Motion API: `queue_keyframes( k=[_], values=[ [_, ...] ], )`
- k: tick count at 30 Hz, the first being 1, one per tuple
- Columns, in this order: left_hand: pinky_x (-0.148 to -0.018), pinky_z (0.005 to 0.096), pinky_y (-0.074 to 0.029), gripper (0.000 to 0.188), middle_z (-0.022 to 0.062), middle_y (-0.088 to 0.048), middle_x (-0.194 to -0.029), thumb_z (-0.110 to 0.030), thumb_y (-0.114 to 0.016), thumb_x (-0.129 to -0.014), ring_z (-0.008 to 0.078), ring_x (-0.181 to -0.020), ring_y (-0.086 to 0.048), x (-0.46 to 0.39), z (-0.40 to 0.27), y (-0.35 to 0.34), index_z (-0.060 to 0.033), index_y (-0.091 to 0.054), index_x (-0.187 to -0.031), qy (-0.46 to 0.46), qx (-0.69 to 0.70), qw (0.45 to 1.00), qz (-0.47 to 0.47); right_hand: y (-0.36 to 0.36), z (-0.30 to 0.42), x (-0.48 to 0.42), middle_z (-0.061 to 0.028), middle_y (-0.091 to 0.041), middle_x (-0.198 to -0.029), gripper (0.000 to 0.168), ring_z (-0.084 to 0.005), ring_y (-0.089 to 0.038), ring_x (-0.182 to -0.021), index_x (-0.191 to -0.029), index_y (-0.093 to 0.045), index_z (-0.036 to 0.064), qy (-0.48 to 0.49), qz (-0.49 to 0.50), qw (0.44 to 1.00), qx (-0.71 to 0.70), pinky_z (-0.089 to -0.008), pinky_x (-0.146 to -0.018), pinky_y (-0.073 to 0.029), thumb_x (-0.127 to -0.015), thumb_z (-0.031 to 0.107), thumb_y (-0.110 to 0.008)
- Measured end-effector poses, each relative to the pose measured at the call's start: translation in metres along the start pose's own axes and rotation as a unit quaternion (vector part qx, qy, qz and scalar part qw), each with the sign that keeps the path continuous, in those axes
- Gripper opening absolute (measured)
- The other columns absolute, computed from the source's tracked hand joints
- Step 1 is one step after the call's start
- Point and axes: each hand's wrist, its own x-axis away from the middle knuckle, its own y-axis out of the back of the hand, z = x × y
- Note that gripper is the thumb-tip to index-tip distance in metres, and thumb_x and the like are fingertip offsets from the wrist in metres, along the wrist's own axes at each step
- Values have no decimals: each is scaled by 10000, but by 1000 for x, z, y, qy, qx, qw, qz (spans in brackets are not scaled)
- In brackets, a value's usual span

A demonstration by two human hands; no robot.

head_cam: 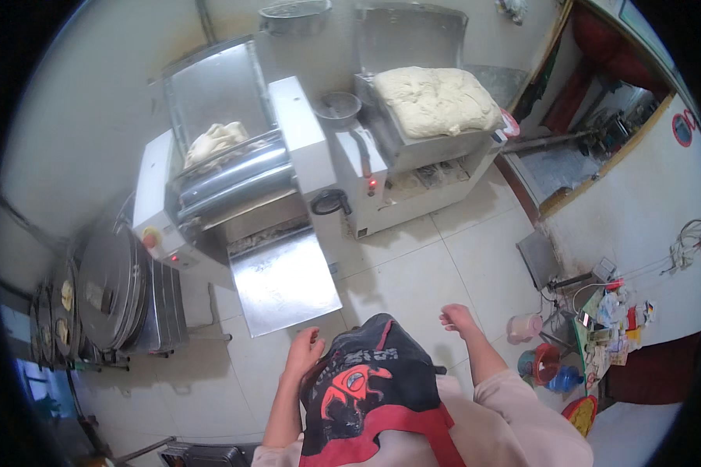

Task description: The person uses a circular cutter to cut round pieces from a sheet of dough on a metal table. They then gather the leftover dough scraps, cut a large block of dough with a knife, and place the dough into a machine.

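Note:
My left hand (305,353) hangs beside my apron (356,379), near the front edge of a shiny metal tray (286,280), and holds nothing. That tray juts from a dough roller machine (239,181) with two steel rollers. Crumpled dough (217,142) lies behind the rollers, against a raised metal plate. My right hand (459,321) is held out over the tiled floor, its fingers loosely curled with nothing in them. Ahead of me, a large slab of dough (438,102) fills the top of a dough mixer (420,204), whose lid is up.
Round metal pans (108,286) stand stacked on edge at the left. A platform scale (540,260) stands by the right wall. Near it are a pink bucket (524,328), a red bucket (540,363) and a cluttered table (596,344). A doorway (566,163) opens at upper right.

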Motion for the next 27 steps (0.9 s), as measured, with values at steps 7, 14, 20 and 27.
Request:
queue_keyframes(
  k=[7, 14, 20, 27],
  values=[
    [-808, 368, -504, 423, 167, -671, -970, -316, -614, -859, 263, -915, -654, -90, -37, -64, -2, -592, -1143, 28, -21, 985, 168, 22, 16, -38, -22, -645, -774, 164, -80, -590, -615, -890, -631, 74, -3, -5, 997, -80, -229, -514, -503, -852, 230, -597],
    [-771, 401, -506, 311, 191, -667, -924, -285, -566, -847, 293, -856, -654, -266, -110, -171, -12, -617, -987, -98, -21, 974, 205, -22, 91, -125, -9, -616, -760, 244, -85, -559, -631, -963, -637, 76, 102, 164, 974, 119, -244, -509, -471, -869, 300, -620],
    [-871, 472, -499, 353, 206, -610, -1083, -229, -574, -838, 385, -999, -611, -508, -171, -178, -41, -583, -1137, 25, -186, 961, -203, 44, 154, -207, -15, -634, -818, 277, -104, -587, -683, -1021, -638, 76, 120, 109, 975, 149, -274, -542, -490, -875, 309, -603],
    [-789, 419, -528, 412, 152, -619, -1013, -223, -773, -684, 308, -970, -634, -586, -163, -165, -17, -579, -983, 104, -192, 969, -113, 182, 92, -196, -60, -664, -889, 345, -149, -626, -768, -1106, -616, 78, -88, 9, 986, -144, -311, -628, -519, -884, 342, -595]
  ],
)
